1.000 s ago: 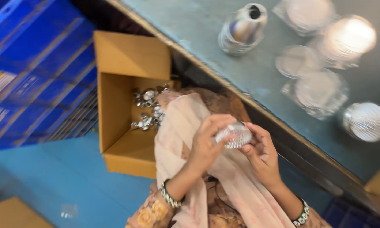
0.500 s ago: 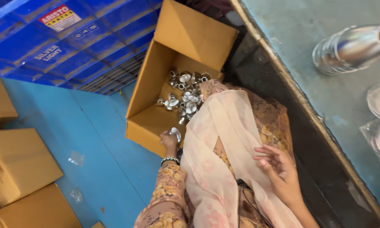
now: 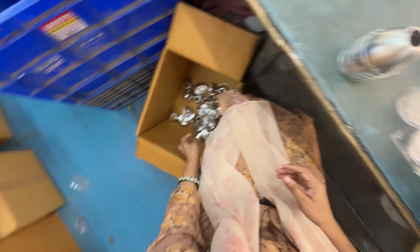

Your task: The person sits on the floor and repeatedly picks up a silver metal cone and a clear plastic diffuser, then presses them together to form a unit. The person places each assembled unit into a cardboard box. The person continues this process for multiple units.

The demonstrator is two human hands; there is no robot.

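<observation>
The left hand [image 3: 189, 147] reached down into an open cardboard box [image 3: 161, 149] that stood on the blue floor [image 3: 79, 154] left of the person's lap. It lay at the near end of the box, just beside a heap of small shiny metal parts [image 3: 201, 109] piled toward the box's far right corner. Its fingers pointed into the box and were hidden by blur and by the back of the hand, so I cannot tell how far they were closed or whether they had hold of a part. A beaded bracelet [image 3: 188, 179] circled that wrist.

The right hand [image 3: 308, 191] hovered over the lap, loosely open with fingers spread and slightly curled toward the left, holding nothing. It lay just above a pale pink scarf [image 3: 238, 158] draped over patterned clothing.

To the right ran a grey-green worktop [image 3: 331, 51] with a wooden edge. On it, at the far side, lay a metal vessel [image 3: 382, 51] on its side, and nearer, at the right edge, some blurred pale round pieces [image 3: 417, 109]. Blue crates [image 3: 79, 51] filled the far left, and more closed cardboard boxes [image 3: 18, 191] sat on the floor at the near left.
</observation>
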